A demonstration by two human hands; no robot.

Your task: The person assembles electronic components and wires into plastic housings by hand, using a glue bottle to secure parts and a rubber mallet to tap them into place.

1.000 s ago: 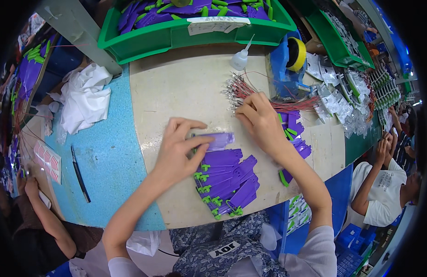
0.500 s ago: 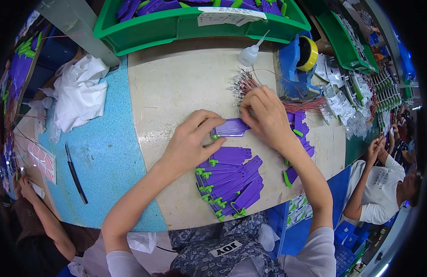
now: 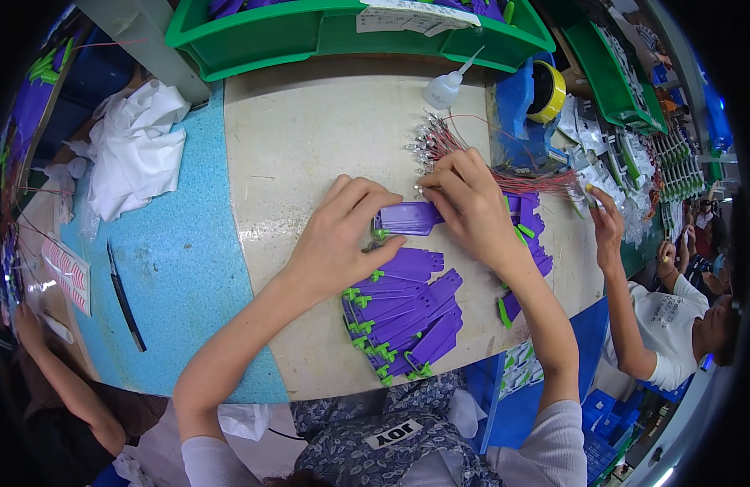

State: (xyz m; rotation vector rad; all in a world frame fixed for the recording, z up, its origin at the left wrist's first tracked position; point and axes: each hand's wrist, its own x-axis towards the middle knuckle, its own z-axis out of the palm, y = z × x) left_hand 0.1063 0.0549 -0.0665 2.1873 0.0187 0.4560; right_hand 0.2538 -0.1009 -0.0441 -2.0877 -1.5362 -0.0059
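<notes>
A purple plastic piece [image 3: 409, 217] with a green fitting at its left end lies between my hands. My left hand [image 3: 342, 235] has thumb and fingers closed around that left end. At the piece's other end, my right hand [image 3: 472, 207] is pinched, and a small silvery bit shows at its fingertips; what it grips is mostly hidden. Just beyond sits a bundle of thin red wires [image 3: 530, 180] with silvery tips. Nearer me, several purple pieces with green fittings [image 3: 407, 312] lie fanned out on the table. More purple pieces [image 3: 527, 223] lie partly behind my right forearm.
A green bin [image 3: 326, 36] of purple and green parts spans the far edge. Near it are a white squeeze bottle [image 3: 444, 89] and yellow tape [image 3: 547, 92]. Left, on a blue mat [image 3: 196, 268], are tweezers [image 3: 125, 300] and white cloth [image 3: 143, 154]. Co-workers sit on both sides.
At the right, a co-worker's hand has reached in toward the parts by the wires. My hands stay at the same piece, with my left fingers slightly shifted. The view has moved a little.
</notes>
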